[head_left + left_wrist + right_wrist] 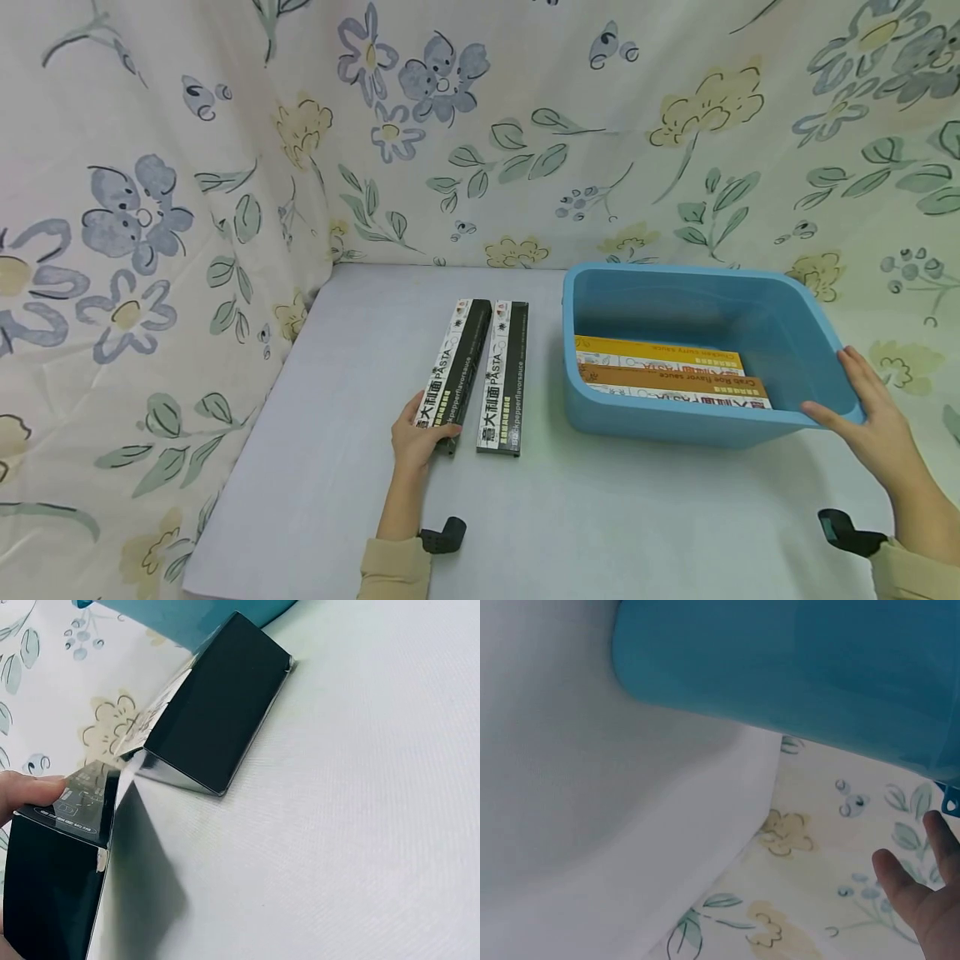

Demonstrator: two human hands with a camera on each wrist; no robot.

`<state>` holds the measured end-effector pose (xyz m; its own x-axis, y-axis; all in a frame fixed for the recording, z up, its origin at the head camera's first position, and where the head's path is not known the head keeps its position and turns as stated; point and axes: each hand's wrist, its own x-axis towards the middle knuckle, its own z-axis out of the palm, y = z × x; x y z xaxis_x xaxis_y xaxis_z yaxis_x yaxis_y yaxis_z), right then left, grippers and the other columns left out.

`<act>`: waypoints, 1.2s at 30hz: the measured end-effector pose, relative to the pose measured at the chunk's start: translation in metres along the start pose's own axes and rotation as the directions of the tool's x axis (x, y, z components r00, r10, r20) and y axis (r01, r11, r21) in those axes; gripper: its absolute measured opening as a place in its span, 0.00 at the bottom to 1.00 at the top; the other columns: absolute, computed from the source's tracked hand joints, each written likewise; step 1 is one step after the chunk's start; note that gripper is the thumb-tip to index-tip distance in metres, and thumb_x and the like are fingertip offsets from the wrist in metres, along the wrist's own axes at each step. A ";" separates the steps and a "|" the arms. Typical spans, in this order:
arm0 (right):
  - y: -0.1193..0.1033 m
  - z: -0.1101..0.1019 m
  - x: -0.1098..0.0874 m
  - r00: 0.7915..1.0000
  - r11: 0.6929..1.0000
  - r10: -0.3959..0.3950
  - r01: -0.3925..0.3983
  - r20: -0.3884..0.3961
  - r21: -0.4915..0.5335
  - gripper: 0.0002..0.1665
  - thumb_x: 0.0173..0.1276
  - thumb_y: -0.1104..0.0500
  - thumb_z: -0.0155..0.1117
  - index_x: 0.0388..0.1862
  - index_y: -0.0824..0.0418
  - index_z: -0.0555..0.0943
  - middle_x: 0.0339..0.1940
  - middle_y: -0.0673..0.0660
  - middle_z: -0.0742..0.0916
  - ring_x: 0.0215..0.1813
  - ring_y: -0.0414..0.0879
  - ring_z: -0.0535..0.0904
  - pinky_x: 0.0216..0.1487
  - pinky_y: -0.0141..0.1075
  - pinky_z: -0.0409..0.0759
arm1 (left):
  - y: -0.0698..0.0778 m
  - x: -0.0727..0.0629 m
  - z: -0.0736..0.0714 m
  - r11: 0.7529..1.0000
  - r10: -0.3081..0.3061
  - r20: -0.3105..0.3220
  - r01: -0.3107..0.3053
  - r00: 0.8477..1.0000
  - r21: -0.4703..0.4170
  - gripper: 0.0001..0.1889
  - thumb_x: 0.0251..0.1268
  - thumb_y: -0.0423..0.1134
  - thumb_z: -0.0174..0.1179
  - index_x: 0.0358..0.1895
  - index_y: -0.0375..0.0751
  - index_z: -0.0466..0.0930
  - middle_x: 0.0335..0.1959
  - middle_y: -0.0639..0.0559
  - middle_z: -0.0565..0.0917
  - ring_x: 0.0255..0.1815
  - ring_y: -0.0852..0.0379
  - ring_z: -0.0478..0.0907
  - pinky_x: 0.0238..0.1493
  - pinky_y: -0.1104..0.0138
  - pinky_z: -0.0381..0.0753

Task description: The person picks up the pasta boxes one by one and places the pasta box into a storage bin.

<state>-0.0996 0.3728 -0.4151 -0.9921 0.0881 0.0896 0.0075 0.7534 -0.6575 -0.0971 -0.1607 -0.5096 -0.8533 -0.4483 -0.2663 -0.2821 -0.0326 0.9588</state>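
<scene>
Left hand (415, 437) pinches left black pasta box (459, 367) at 6 o'clock end; second black box (505, 375) just beside, at 3 o'clock, blue bin (675, 427) beyond. Right hand (873, 421) spread, fingers extended, at bin's 4 o'clock corner; pressure on rim hard to judge. Good handling: pinch firm, 12 o'clock end level, neighbour unbumped.
</scene>
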 end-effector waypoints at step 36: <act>-0.001 0.000 0.000 1.000 1.000 -0.009 0.009 -0.002 0.001 0.53 0.70 0.49 0.59 0.79 0.58 0.37 0.79 0.64 0.39 0.72 0.77 0.33 0.58 0.77 0.37 | 0.075 -0.016 0.002 0.986 0.137 0.109 -0.125 0.985 -0.111 0.50 0.31 0.15 0.71 0.69 0.40 0.68 0.61 0.40 0.75 0.54 0.47 0.74 0.46 0.68 0.80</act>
<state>-0.0992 0.3723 -0.4145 -0.9919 0.0826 0.0967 -0.0013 0.7538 -0.6571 -0.1057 -0.1547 -0.4339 -0.9265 -0.3486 -0.1414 -0.1229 -0.0748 0.9896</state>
